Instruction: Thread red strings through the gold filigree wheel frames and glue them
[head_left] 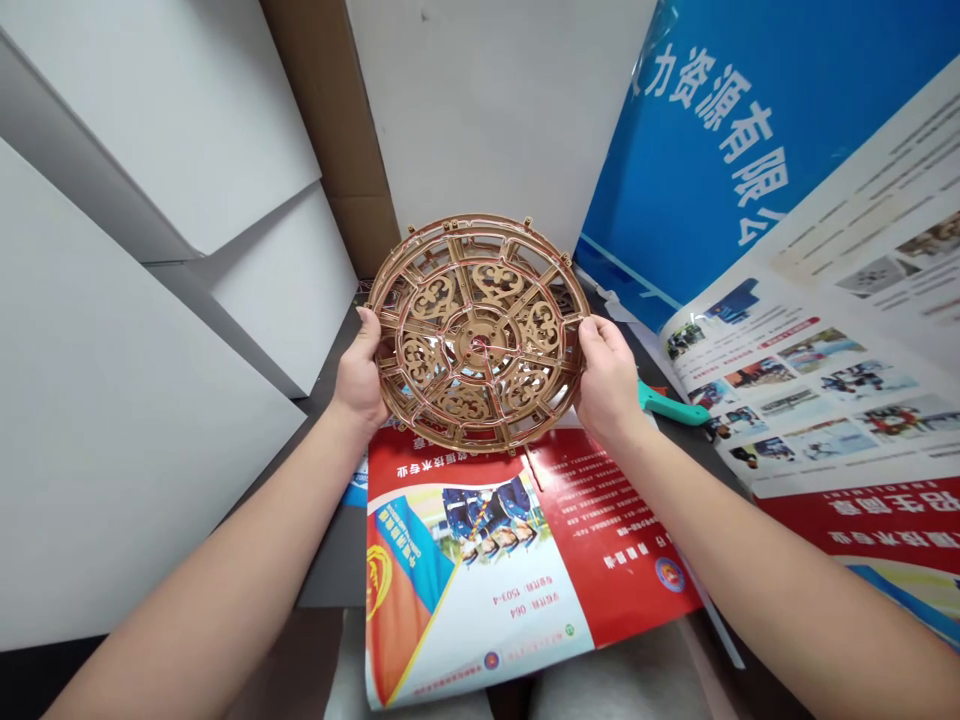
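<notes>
My left hand (358,378) and my right hand (607,375) grip opposite edges of a round laser-cut wooden disc (478,332) and hold it up, tilted, above the papers. The disc has an ornate fretwork of scrolled heart shapes inside spoked segments, with small tabs on its rim. Thin red and white lines run across its surface. Its back face is hidden. Below my right hand lies a teal-handled tool (671,403), possibly scissors, with its blades out of sight.
A red and white printed brochure (480,570) lies under the disc, upside down to me. White boards (135,390) lean at the left. A blue banner (705,150) and a large printed poster (817,380) fill the right. Cardboard (330,130) stands behind.
</notes>
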